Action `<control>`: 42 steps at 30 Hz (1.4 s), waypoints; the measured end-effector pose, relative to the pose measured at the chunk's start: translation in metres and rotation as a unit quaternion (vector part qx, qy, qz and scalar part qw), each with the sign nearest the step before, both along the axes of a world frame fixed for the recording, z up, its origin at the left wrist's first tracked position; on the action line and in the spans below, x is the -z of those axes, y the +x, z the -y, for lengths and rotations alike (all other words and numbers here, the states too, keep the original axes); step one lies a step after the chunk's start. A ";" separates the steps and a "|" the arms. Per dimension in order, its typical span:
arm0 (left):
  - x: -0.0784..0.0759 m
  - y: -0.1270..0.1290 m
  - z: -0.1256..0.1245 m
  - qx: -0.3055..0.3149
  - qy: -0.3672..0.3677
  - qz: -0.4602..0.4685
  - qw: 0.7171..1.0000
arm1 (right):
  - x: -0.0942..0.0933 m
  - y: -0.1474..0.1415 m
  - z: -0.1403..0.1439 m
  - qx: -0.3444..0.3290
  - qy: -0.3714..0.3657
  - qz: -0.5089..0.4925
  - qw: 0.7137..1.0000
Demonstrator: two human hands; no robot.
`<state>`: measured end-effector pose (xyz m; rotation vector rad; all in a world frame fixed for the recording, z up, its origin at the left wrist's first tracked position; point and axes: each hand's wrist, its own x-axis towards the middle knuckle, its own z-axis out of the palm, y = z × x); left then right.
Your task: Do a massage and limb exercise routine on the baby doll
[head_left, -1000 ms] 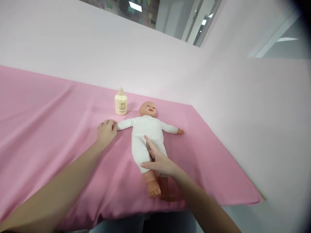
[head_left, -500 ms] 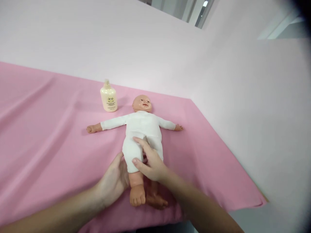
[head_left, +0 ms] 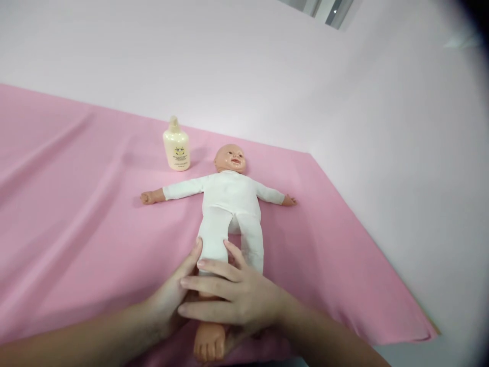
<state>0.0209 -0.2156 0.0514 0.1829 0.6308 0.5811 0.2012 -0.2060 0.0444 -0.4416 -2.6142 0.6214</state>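
Observation:
A baby doll (head_left: 232,192) in a white suit lies on its back, arms spread wide, feet towards me. Its leg on my left (head_left: 214,237) is between my two hands, the bare foot (head_left: 209,342) showing below them. My left hand (head_left: 176,291) cups the leg's outer side, thumb along the knee, the other fingers hidden underneath. Across the shin lie the slightly parted fingers of my right hand (head_left: 244,295), wrapped over the leg from the other side. The doll's other leg (head_left: 252,242) is partly covered by my right hand.
Beyond the doll's arm on the left stands a cream pump bottle (head_left: 178,148) with a printed label. A pink cloth (head_left: 95,214) with soft folds covers the table, its edge sloping down at the right. A pale wall (head_left: 191,61) rises behind.
My right hand has moved from the thigh down onto the shin, its fingers now across the front. My left hand has closed in against the leg. The view has shifted slightly.

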 end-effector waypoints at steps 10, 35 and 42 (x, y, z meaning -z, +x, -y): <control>-0.009 0.004 -0.002 0.056 0.049 0.037 0.997 | -0.001 0.007 0.001 -0.017 0.125 0.011 0.992; -0.004 -0.003 -0.014 -0.097 0.114 -0.116 0.982 | -0.010 0.005 -0.008 0.085 -0.093 -0.046 0.991; 0.001 -0.001 -0.011 -0.137 0.139 -0.188 0.962 | 0.005 0.008 -0.013 0.243 -0.063 -0.144 0.957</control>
